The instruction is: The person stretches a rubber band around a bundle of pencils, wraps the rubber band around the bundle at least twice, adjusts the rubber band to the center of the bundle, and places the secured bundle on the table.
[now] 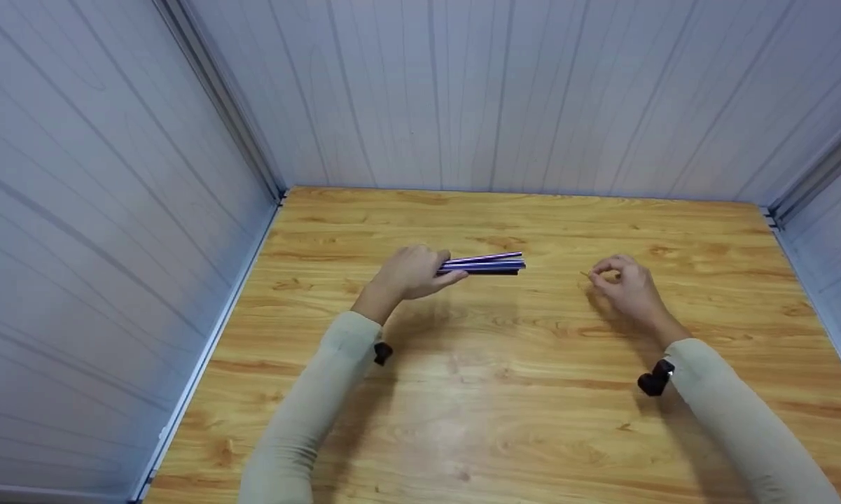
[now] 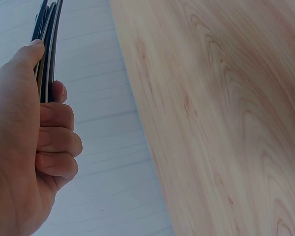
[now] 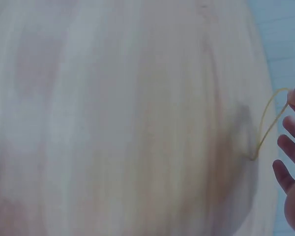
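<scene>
Handful of sticks (image 1: 487, 264) plus a yellow band (image 3: 273, 124)
Left hand (image 1: 414, 271) has fingers wrapped round the sticks; right hand (image 1: 624, 285) pinches the band, other fingers apart, above the table (image 1: 462, 420).

Shows a honey-coloured tabletop (image 1: 455, 406) with wood grain, streaks and small darker knots, catching a whitish glare towards the near middle. Meets, along the far edge, a pale back wall (image 1: 490, 98) lined with grey, roughly upright streaks. Has a similar left wall (image 1: 77, 245) and a right wall (image 1: 837, 259), partly cut off. Includes grey corner posts (image 1: 220, 98) at both back corners, plus a pale strip (image 1: 212, 343) along the foot of the left wall.
</scene>
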Motion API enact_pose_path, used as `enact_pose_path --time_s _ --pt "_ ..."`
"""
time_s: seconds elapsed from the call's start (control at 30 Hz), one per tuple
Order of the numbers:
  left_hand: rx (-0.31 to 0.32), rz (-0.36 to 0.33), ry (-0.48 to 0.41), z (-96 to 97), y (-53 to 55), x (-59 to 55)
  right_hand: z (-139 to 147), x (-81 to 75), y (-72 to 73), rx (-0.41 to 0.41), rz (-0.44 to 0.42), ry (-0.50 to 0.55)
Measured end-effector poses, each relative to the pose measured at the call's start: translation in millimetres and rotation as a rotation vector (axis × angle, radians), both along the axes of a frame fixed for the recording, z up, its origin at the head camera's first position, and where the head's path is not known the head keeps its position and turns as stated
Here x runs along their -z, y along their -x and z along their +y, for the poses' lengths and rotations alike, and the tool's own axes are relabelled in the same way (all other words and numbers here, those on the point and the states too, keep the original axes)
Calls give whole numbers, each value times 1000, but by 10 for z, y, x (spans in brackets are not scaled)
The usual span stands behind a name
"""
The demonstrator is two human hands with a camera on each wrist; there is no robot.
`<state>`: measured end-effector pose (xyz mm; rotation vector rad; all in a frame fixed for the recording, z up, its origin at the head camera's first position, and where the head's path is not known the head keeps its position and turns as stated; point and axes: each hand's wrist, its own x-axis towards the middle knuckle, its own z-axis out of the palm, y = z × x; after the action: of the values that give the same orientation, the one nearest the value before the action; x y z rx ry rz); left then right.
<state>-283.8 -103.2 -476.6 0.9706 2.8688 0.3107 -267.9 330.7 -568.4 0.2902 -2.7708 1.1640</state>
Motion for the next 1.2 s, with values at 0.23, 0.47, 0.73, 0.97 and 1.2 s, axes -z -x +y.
enact_pose_path --time_s 0.23,0.47,0.73,0.97,1.2 --pt "-1 -5 13 -17 16 17 -1 -242 68 19 41 74" --pt "-8 -4 5 -12 16 13 -25 -361 128 33 45 120" --pt "-5 5 23 4 36 17 -66 -381 174 0 -54 528" --pt "-2 14 18 -3 45 17 -211 -426 150 4 -95 999" --pt "-14 -2 -3 -15 55 -26 -304 -532 102 -141 -118 1213"
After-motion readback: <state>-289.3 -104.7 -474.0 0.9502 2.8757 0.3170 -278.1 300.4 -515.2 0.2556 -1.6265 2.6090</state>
